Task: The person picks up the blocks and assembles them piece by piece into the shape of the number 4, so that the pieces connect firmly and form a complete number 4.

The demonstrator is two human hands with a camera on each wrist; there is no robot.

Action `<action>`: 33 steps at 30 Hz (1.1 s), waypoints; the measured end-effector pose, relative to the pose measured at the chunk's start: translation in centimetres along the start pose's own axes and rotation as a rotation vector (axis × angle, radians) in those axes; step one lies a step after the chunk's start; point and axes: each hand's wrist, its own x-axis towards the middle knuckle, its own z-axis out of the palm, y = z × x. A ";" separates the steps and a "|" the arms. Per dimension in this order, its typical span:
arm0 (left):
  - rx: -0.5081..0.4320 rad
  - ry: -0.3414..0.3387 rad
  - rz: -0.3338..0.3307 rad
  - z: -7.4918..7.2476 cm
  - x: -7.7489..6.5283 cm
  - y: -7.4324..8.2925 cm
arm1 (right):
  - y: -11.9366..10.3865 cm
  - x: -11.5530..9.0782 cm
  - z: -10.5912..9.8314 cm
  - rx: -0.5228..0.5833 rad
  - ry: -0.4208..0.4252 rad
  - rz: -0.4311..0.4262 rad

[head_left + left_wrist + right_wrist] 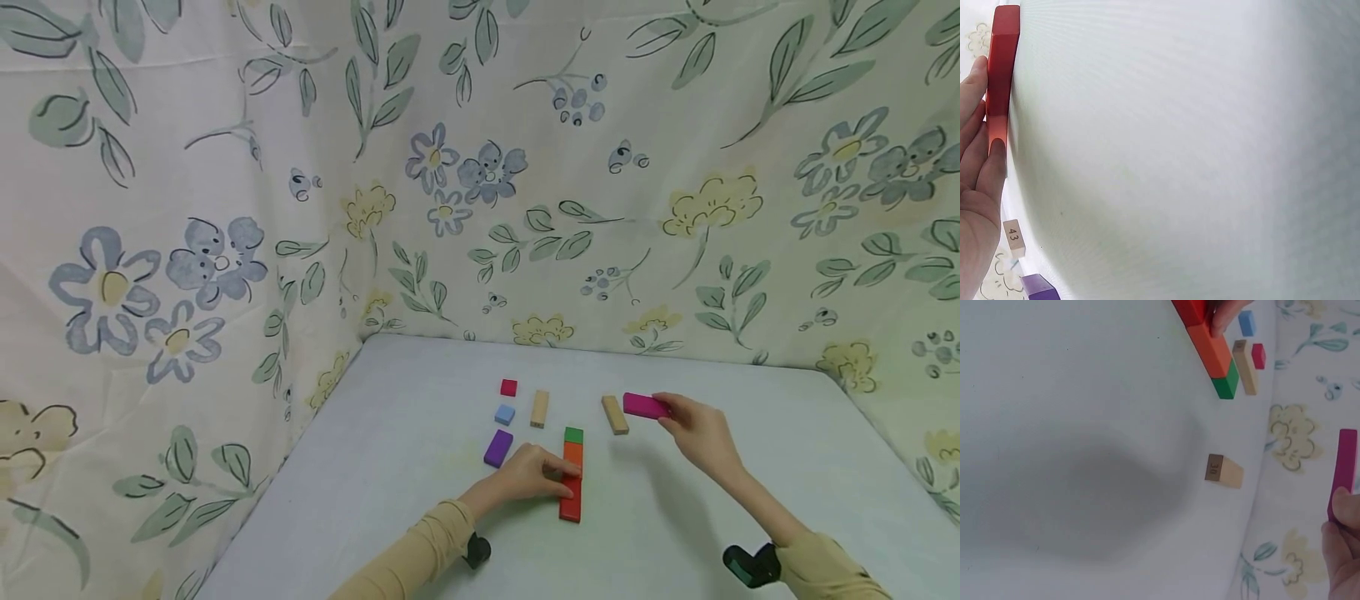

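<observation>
My right hand (701,435) pinches one end of a magenta block (643,406) between thumb and fingers, held up above the table. In the right wrist view the magenta block (1344,464) stands out past the fingertips. My left hand (528,472) rests against a straight row made of a red block (570,507), an orange block (573,453) and a green block (573,435). Its thumb touches the red block (1004,69) and a fingertip touches the orange one. Left fingers partly cover where red and orange meet.
Left of the row lie a purple block (498,448), a light blue block (505,414), a small red block (509,387) and a plain wooden block (539,409). Another wooden block (615,415), marked 30, lies near the right hand. Flowered cloth (570,167) borders the white table (360,483).
</observation>
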 end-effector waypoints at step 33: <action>-0.008 -0.006 0.004 0.0 0.1 -0.2 | -0.4 0.8 2.8 0.067 -0.032 0.037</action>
